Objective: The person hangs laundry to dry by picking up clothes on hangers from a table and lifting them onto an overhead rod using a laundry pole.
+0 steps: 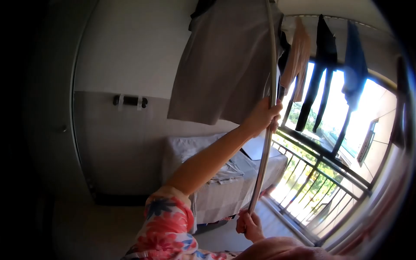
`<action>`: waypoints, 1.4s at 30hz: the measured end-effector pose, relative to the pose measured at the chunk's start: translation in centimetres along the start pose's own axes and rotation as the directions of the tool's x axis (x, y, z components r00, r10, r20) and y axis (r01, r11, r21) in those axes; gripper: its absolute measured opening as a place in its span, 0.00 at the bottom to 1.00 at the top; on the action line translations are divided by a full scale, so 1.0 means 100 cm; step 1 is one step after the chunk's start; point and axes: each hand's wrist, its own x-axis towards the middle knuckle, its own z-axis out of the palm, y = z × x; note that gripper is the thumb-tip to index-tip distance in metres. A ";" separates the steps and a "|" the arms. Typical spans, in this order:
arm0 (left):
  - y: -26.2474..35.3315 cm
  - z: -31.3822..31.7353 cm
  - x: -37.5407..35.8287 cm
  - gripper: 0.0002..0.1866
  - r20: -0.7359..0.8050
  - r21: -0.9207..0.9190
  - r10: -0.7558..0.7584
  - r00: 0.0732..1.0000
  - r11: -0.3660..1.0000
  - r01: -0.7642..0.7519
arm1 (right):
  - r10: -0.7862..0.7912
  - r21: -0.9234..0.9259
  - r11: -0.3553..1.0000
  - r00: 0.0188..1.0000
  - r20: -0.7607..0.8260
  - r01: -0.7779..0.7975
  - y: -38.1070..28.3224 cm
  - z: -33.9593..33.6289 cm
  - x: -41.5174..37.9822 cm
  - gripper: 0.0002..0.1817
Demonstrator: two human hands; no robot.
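A long metal pole (pixel 262 169) runs upright in front of me, leaning slightly to the right at its top. My left hand (pixel 263 115), at the end of a raised arm in a floral sleeve, is wrapped around the pole near its middle. Lower down, my right hand (pixel 251 226) is closed around the bottom part of the same pole. A large grey garment (pixel 221 65) hangs at the top, its upper edge out of frame, and the pole passes across its right side. How the pole's top end meets the garment is hidden.
Peach, black and blue trousers (pixel 323 65) hang from a rail on the right, before a bright window with a balcony railing (pixel 320 173). A cloth-covered table (pixel 225 190) with folded cloth on it stands ahead. A dark handle (pixel 130 101) is on the left wall.
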 end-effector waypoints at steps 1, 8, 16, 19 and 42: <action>0.001 -0.001 0.008 0.12 0.016 0.016 -0.024 1.000 1.000 0.024 | 0.023 0.012 1.000 0.997 -0.069 -0.022 -0.002 -0.005 -0.001 0.10; 0.133 0.012 -0.083 0.22 0.211 0.758 0.772 0.600 0.259 -0.599 | -0.269 -0.249 0.945 0.938 -0.220 0.212 -0.107 -0.009 0.065 0.20; 0.203 0.025 -0.190 0.17 0.429 0.713 0.836 0.342 -0.081 -0.696 | -0.424 -0.361 0.855 0.903 -0.072 0.373 -0.230 0.025 0.179 0.23; 0.210 0.024 -0.197 0.15 0.455 0.732 0.818 0.351 -0.119 -0.671 | -0.460 -0.376 0.836 0.884 -0.081 0.400 -0.264 0.044 0.210 0.21; 0.200 0.009 -0.211 0.07 0.419 0.790 0.831 0.366 -0.135 -0.597 | -0.588 -0.329 0.753 0.807 0.054 0.570 -0.348 0.104 0.307 0.14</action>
